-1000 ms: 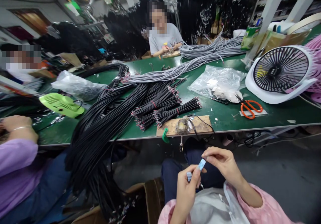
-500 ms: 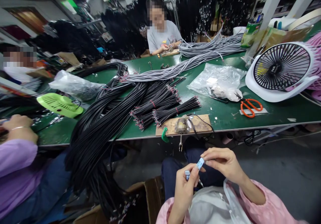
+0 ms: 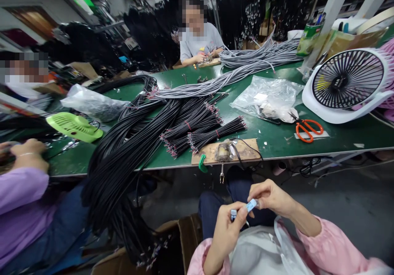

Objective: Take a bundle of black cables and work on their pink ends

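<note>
Over my lap, my left hand [image 3: 227, 230] is closed around a small blue-and-silver part [image 3: 233, 214]. My right hand [image 3: 271, 197] pinches a small light-blue piece [image 3: 251, 205] between thumb and fingers, held against the left hand's fingertips. Both wrists wear pink sleeves. A white plastic bag [image 3: 261, 250] lies in my lap below the hands. Ahead, at the edge of the green table [image 3: 277, 143], a wooden board [image 3: 226, 152] carries a small metal fixture with a hook hanging down.
Black cable bundles [image 3: 129, 143] spill over the table's front edge. Grey cables [image 3: 234, 74], a clear bag [image 3: 267, 96], orange scissors [image 3: 308, 127] and a white fan [image 3: 347, 84] lie farther on. A person in purple [image 3: 21, 201] sits at my left; another works across the table.
My hands have dropped slightly and the light-blue piece has tilted flatter, moved a little right. The view has shifted a bit upward; the person at left moved an arm slightly.
</note>
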The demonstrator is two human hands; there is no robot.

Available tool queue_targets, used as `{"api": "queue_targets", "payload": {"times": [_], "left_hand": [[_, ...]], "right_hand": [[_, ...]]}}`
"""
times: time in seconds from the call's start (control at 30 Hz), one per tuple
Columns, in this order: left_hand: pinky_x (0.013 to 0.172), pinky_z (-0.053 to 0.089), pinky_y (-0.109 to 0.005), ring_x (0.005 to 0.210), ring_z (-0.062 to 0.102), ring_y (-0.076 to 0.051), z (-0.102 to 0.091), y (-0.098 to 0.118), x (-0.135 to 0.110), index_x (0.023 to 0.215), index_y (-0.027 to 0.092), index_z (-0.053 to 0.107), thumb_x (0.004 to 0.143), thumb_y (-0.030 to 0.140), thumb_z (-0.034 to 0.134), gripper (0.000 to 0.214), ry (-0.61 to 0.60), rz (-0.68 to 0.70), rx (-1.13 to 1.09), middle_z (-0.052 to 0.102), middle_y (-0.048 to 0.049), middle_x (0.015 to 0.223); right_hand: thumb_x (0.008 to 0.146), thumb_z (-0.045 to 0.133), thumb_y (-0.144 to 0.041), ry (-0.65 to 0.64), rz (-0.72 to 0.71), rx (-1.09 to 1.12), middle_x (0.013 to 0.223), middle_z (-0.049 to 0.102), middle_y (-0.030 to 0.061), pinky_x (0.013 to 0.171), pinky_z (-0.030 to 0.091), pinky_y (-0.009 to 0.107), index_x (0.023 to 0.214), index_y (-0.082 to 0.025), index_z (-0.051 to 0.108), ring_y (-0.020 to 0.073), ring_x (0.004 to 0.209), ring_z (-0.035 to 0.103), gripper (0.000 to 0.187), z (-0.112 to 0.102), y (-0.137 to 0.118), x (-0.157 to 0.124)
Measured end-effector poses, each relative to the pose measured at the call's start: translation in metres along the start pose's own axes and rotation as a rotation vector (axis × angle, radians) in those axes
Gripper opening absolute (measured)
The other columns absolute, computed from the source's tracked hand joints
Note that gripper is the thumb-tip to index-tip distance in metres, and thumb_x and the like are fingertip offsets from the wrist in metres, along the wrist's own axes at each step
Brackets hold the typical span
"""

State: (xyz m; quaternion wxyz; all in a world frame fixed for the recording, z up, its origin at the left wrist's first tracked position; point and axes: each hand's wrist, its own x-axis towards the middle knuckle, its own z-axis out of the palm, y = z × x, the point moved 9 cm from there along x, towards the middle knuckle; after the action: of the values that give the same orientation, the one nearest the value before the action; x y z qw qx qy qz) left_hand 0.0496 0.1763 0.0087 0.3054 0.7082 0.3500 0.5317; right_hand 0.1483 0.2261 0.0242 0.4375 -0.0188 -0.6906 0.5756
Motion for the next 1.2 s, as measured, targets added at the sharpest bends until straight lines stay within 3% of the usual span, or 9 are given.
{"api": "queue_targets", "payload": {"times": [0.27,0.5,0.57,0.67,0.73,0.8,0.9,1.03,1.2], "left_hand": [[0.047,0.018,-0.024,0.048,0.026,-0.008,0.005,0.008,0.002,0.067,0.008,0.066,0.088,0.047,0.051,0.047,-0.089,0.004,0.086,0.034,0.0023,0.050],[0.047,0.020,-0.024,0.049,0.029,-0.008,0.008,0.000,-0.002,0.068,0.007,0.065,0.087,0.048,0.052,0.047,-0.063,-0.019,0.051,0.041,-0.0009,0.053],[0.048,0.021,-0.024,0.050,0.030,-0.008,0.010,-0.004,0.002,0.069,0.008,0.063,0.088,0.048,0.052,0.045,-0.013,-0.023,0.037,0.042,-0.0008,0.055],[0.049,0.022,-0.023,0.051,0.028,-0.008,0.015,-0.010,0.017,0.073,0.010,0.059,0.091,0.045,0.047,0.041,0.135,0.009,0.023,0.039,0.0013,0.056],[0.050,0.024,-0.023,0.053,0.031,-0.009,0.023,-0.014,0.030,0.071,0.011,0.056,0.092,0.044,0.046,0.040,0.225,0.057,0.059,0.040,0.0014,0.058],[0.052,0.027,-0.023,0.056,0.034,-0.010,0.037,-0.023,0.044,0.070,0.011,0.054,0.092,0.044,0.045,0.041,0.233,0.071,0.056,0.042,0.0008,0.060],[0.050,0.026,-0.023,0.055,0.033,-0.009,0.062,-0.041,0.062,0.069,0.013,0.050,0.092,0.049,0.044,0.043,0.147,0.023,-0.021,0.040,0.0018,0.060],[0.044,0.020,-0.023,0.044,0.029,-0.008,0.088,-0.061,0.072,0.066,0.013,0.052,0.089,0.058,0.041,0.052,-0.016,-0.051,-0.084,0.035,0.0043,0.049],[0.043,0.016,-0.023,0.042,0.026,-0.007,0.083,-0.081,0.069,0.071,0.009,0.063,0.085,0.060,0.047,0.056,-0.046,-0.088,-0.083,0.033,0.0050,0.045]], "right_hand": [[0.057,0.086,-0.032,-0.021,0.230,0.214,0.055,0.061,0.0031,0.043,0.039,0.015,0.072,-0.010,0.074,0.0069,0.044,0.051,0.029,0.007,0.021,-0.002],[0.052,0.088,-0.035,-0.004,0.278,0.339,0.057,0.063,0.0052,0.043,0.041,0.015,0.068,-0.010,0.068,0.0103,0.047,0.058,0.036,0.015,0.026,-0.008],[0.056,0.087,-0.037,0.040,0.247,0.346,0.059,0.064,0.0050,0.043,0.040,0.015,0.074,-0.011,0.068,0.0094,0.046,0.057,0.036,0.012,0.025,-0.010],[0.072,0.078,-0.040,0.260,0.101,0.285,0.059,0.060,0.0011,0.041,0.034,0.013,0.087,-0.013,0.071,0.0032,0.041,0.046,0.032,-0.011,0.020,-0.014],[0.077,0.073,-0.040,0.443,-0.004,0.164,0.064,0.060,0.0011,0.045,0.037,0.014,0.093,-0.013,0.071,0.0041,0.048,0.048,0.031,-0.030,0.017,-0.023],[0.078,0.072,-0.040,0.541,-0.060,0.016,0.077,0.063,0.0045,0.060,0.046,0.018,0.096,-0.013,0.071,0.0099,0.065,0.057,0.032,-0.043,0.016,-0.033],[0.078,0.070,-0.043,0.644,-0.112,-0.195,0.093,0.065,0.0092,0.080,0.049,0.028,0.094,-0.013,0.069,0.0198,0.088,0.061,0.034,-0.061,0.014,-0.045],[0.084,0.056,-0.056,0.842,-0.143,-0.349,0.081,0.064,0.0087,0.065,0.051,0.027,0.093,-0.013,0.062,0.0184,0.071,0.061,0.045,-0.094,0.008,-0.055],[0.082,0.054,-0.061,0.932,-0.166,-0.447,0.055,0.048,-0.0011,0.041,0.034,0.020,0.089,-0.014,0.059,0.0107,0.043,0.042,0.048,-0.121,0.003,-0.051]]}}
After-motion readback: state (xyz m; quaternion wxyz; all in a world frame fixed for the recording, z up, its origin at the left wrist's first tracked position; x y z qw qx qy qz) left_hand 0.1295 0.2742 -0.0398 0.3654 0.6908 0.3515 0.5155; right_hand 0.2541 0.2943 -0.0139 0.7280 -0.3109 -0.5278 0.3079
